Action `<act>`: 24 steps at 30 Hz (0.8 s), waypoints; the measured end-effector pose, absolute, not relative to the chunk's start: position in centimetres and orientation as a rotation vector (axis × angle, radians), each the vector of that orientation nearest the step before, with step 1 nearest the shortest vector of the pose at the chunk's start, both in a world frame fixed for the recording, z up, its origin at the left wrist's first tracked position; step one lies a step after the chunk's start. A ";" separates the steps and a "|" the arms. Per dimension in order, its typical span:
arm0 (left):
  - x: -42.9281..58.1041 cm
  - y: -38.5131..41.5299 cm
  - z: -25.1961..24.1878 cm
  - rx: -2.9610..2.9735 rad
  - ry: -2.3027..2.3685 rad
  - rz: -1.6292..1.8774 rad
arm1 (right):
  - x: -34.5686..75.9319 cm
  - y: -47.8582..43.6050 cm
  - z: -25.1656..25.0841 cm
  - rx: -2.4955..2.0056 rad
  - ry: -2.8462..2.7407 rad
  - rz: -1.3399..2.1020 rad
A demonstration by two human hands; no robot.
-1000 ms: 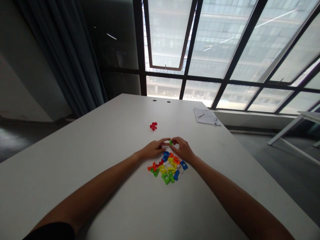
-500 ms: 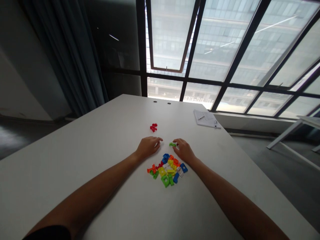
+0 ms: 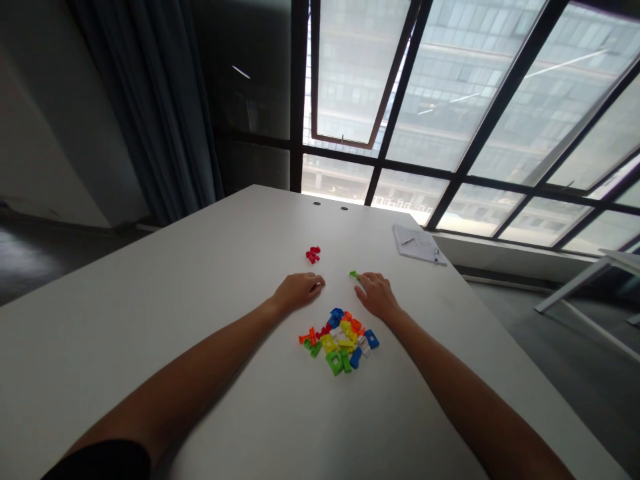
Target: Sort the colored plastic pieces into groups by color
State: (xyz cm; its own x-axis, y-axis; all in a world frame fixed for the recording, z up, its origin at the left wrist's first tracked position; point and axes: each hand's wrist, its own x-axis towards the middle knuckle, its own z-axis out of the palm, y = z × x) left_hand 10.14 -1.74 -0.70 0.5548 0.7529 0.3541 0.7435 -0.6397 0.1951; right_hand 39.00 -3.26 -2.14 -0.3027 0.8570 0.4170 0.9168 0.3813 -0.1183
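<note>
Moved since the previous frame: the small green plastic piece (image 3: 354,274) now lies farther up the table (image 3: 165,303) from the pile, and the two hands stand a little wider apart. Right hand (image 3: 377,297): resting on the table, grip released, fingers spread and pointing forward; the forefinger tip (image 3: 360,278) is at the green piece, touching or just beside it, too small to tell which. Left hand (image 3: 299,292): resting on the table, fingers loosely curled, no object showing; the curl hides the palm side, so its grip cannot be fully read. Green piece: flat on the table, between the hands but nearer the right, its exact shape hard to make out. Pile of mixed plastic pieces (image 3: 337,343): blue, orange, yellow, white, and green, heaped just below the hands, with overlapping pieces partly hidden. Small cluster of red pieces (image 3: 313,255): farther up the table, apart from the hands, with individual shapes unclear. Sheets of paper (image 3: 417,244): near the far right edge, with a pen (image 3: 437,257) lying on them.
</note>
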 end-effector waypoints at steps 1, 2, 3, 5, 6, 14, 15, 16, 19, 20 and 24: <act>10.2 -1.7 -0.6 2.727 1.340 0.645 | 39.0 -2.7 -2.1 -1.553 -2.241 -0.177; 10.1 -1.7 -0.6 2.694 1.373 0.651 | 38.8 -2.1 -2.1 -1.543 -2.268 -0.146; 10.1 -1.7 -0.5 2.647 1.432 0.670 | 38.5 -1.6 -2.0 -1.506 -2.308 -0.109; 9.9 -1.4 -0.3 2.501 1.610 0.753 | 37.3 -0.8 -1.7 -1.390 -2.399 -0.036; 9.7 -1.3 -0.3 2.413 1.698 0.809 | 36.5 -0.6 -1.6 -1.337 -2.434 -0.008; 9.6 -1.5 -0.3 2.523 1.616 0.751 | 30.0 0.1 -1.5 -1.314 -2.424 0.010; 9.8 -1.8 -0.3 2.603 1.552 0.664 | 30.0 0.1 -1.6 -1.292 -2.400 0.035; 9.9 -2.0 -0.3 2.662 1.499 0.587 | 30.3 0.1 -1.7 -1.261 -2.370 0.077; 10.2 -2.4 0.0 2.728 1.441 0.470 | 31.9 -0.3 -1.9 -1.178 -2.235 0.307; 10.3 -2.4 0.1 2.733 1.442 0.463 | 32.7 -0.8 -2.0 -1.160 -2.188 0.398; 10.3 -3.0 0.1 2.749 1.453 0.490 | 35.8 -4.5 -1.8 -1.059 -2.105 0.660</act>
State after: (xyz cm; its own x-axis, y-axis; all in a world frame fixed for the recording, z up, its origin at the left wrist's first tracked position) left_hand 10.33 -2.98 0.13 0.5254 0.8053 0.2746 0.8073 -0.5738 0.1380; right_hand 35.80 -4.46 -1.79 -0.4370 0.8311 0.3441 0.4856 0.5400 -0.6875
